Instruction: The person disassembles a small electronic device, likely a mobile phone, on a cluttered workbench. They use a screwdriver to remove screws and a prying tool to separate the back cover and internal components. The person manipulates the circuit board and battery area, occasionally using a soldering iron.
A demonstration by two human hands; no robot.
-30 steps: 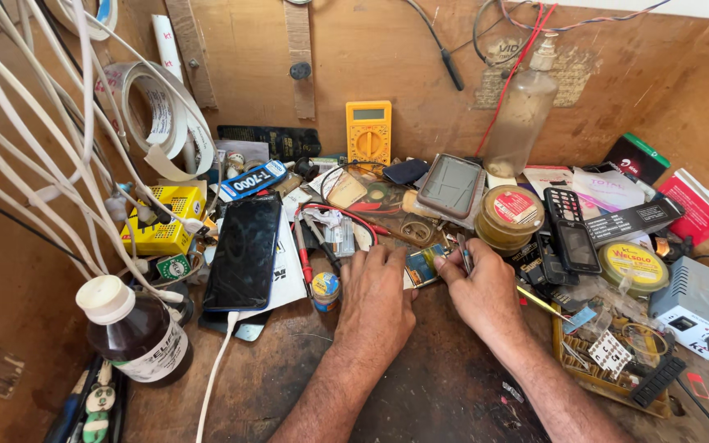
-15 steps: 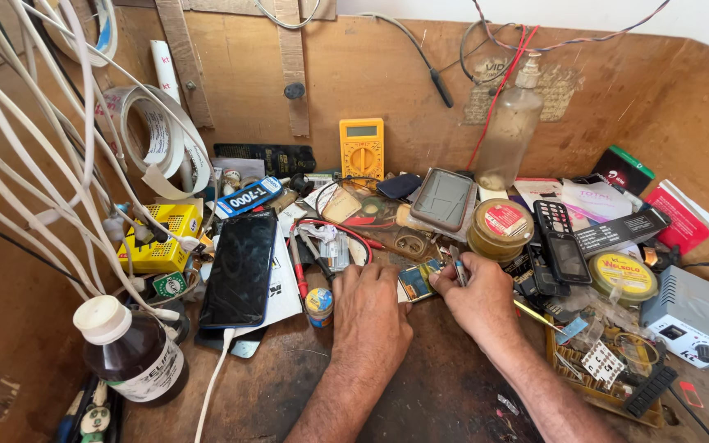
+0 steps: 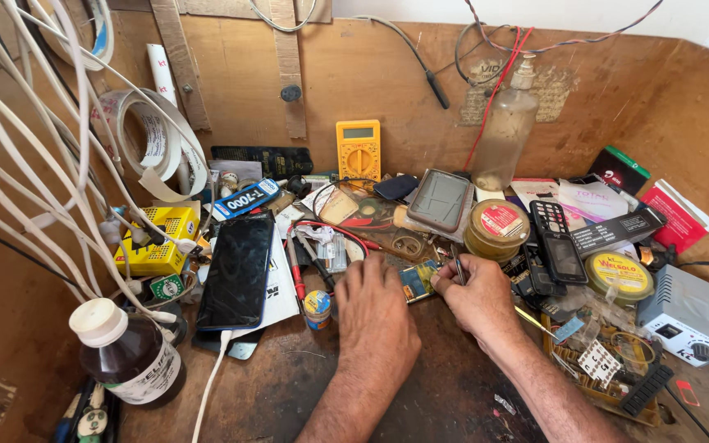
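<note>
Both my hands are sliding nearer now — left hand (image 3: 377,305) pressing flat beside the small circuit board (image 3: 418,280), which is lying between my hands, right hand (image 3: 479,297) pinching tweezers (image 3: 459,269) just right of it.

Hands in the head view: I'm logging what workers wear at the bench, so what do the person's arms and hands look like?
Both are bare: the left hand and the right hand wear no gloves, and no rings or watch show. The forearms are hairy and uncovered down to the frame's lower edge, with no sleeve in view. Nails are short.
</note>
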